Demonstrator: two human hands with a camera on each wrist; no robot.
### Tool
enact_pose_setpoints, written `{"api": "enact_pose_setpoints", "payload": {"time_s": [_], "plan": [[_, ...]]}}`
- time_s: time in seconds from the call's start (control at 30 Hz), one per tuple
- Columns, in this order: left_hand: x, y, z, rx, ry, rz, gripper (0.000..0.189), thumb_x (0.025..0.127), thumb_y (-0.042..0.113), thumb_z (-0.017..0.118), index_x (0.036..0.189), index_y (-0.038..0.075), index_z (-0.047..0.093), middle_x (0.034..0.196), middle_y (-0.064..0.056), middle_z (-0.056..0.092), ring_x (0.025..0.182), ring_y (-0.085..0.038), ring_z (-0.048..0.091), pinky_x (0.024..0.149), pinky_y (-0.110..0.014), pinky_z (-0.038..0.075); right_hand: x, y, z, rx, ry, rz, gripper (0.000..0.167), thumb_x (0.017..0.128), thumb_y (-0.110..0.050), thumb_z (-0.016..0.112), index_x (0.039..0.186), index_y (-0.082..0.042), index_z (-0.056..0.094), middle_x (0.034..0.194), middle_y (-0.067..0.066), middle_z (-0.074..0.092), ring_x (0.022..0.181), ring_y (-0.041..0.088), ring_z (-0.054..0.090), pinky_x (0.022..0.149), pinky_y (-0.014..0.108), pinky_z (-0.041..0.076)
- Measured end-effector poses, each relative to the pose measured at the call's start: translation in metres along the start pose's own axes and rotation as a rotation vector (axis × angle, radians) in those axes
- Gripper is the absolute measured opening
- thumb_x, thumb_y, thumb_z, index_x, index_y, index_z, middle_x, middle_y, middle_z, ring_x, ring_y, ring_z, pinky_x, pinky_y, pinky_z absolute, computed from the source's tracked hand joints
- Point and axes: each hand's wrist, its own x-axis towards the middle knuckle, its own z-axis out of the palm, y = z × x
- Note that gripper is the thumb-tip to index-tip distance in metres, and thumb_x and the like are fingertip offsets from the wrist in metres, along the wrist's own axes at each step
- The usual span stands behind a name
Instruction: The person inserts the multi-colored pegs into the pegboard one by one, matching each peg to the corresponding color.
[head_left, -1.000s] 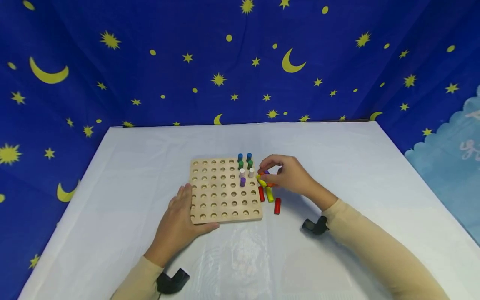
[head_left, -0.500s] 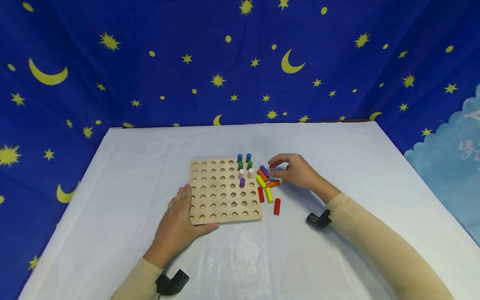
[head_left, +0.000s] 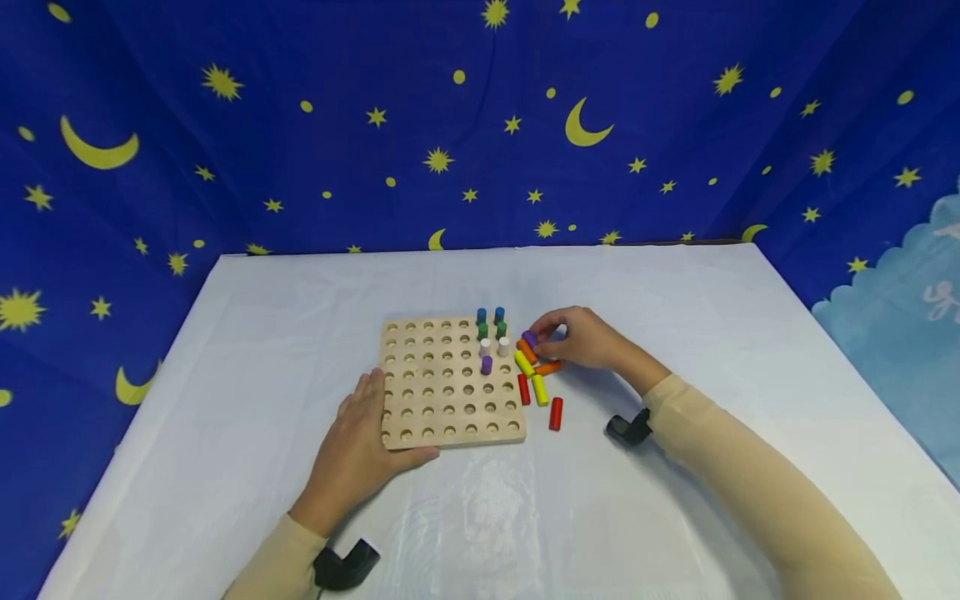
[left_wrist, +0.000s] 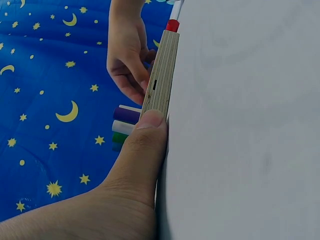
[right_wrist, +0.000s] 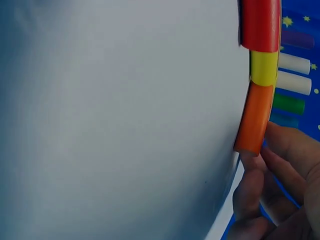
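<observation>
A square wooden pegboard [head_left: 438,392] lies on the table with rows of holes. Blue, green and white pegs [head_left: 503,347] and one purple peg [head_left: 487,365] stand upright at its far right. My left hand [head_left: 352,454] rests against the board's near left corner, fingers along the left edge, thumb [left_wrist: 145,135] against the front edge. My right hand [head_left: 588,337] is right of the board, thumb and index finger about a lying purple peg [head_left: 529,337], appearing to pinch it. Just below lie an orange peg [head_left: 527,351] and a yellow peg [head_left: 524,363].
Another orange peg [head_left: 548,367], a second yellow peg [head_left: 540,390] and two red pegs [head_left: 556,413] lie right of the board. The table [head_left: 300,317] has a white cover. A blue curtain [head_left: 337,125] with stars and moons hangs behind it.
My right hand first drew back to the right from the loose pegs, then came back left, its fingertips now at the lying purple peg. My left hand and the board stay put.
</observation>
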Motion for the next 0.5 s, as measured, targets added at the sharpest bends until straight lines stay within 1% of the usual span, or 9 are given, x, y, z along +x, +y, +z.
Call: {"api": "enact_pose_setpoints", "payload": {"time_s": [0.1, 0.2, 0.33, 0.43, 0.5], "plan": [[0.001, 0.000, -0.001, -0.001, 0.003, 0.003, 0.139, 0.063, 0.070, 0.081, 0.156, -0.006, 0.012, 0.163, -0.025, 0.019, 0.153, -0.040, 0.017, 0.125, -0.053, 0.017, 0.001, -0.002, -0.002, -0.017, -0.020, -0.017, 0.028, 0.089, -0.016, 0.073, 0.116, -0.011, 0.072, 0.101, 0.004, 0.071, 0.084, 0.019, 0.056, 0.071, 0.027, 0.049], [0.001, 0.000, -0.001, -0.001, 0.005, 0.007, 0.139, 0.063, 0.071, 0.081, 0.156, -0.006, 0.012, 0.163, -0.025, 0.019, 0.153, -0.040, 0.017, 0.125, -0.054, 0.017, 0.002, -0.005, -0.004, -0.057, -0.037, -0.034, 0.027, 0.088, -0.012, 0.071, 0.115, -0.011, 0.073, 0.102, 0.003, 0.072, 0.082, 0.019, 0.057, 0.071, 0.029, 0.051], [0.001, 0.000, -0.001, -0.004, 0.003, 0.005, 0.139, 0.062, 0.071, 0.081, 0.157, -0.005, 0.012, 0.163, -0.024, 0.019, 0.153, -0.040, 0.016, 0.125, -0.053, 0.017, 0.003, -0.011, -0.008, -0.199, -0.064, -0.059, 0.029, 0.087, -0.008, 0.071, 0.116, -0.012, 0.072, 0.107, 0.003, 0.072, 0.091, 0.019, 0.060, 0.086, 0.038, 0.054], [0.000, -0.001, 0.000, -0.005, -0.002, -0.001, 0.140, 0.062, 0.073, 0.080, 0.157, -0.005, 0.012, 0.164, -0.023, 0.018, 0.153, -0.039, 0.016, 0.125, -0.053, 0.016, 0.003, -0.016, -0.009, -0.292, -0.082, -0.063, 0.029, 0.087, -0.006, 0.071, 0.115, -0.013, 0.073, 0.110, 0.003, 0.071, 0.101, 0.021, 0.061, 0.098, 0.045, 0.053], [0.000, -0.001, 0.001, -0.003, -0.003, -0.002, 0.141, 0.062, 0.074, 0.080, 0.157, -0.004, 0.011, 0.164, -0.023, 0.018, 0.153, -0.039, 0.016, 0.125, -0.054, 0.016, 0.003, -0.017, -0.010, -0.322, -0.089, -0.064, 0.027, 0.087, -0.006, 0.072, 0.112, -0.014, 0.074, 0.110, 0.002, 0.071, 0.103, 0.022, 0.062, 0.100, 0.047, 0.052]]}}
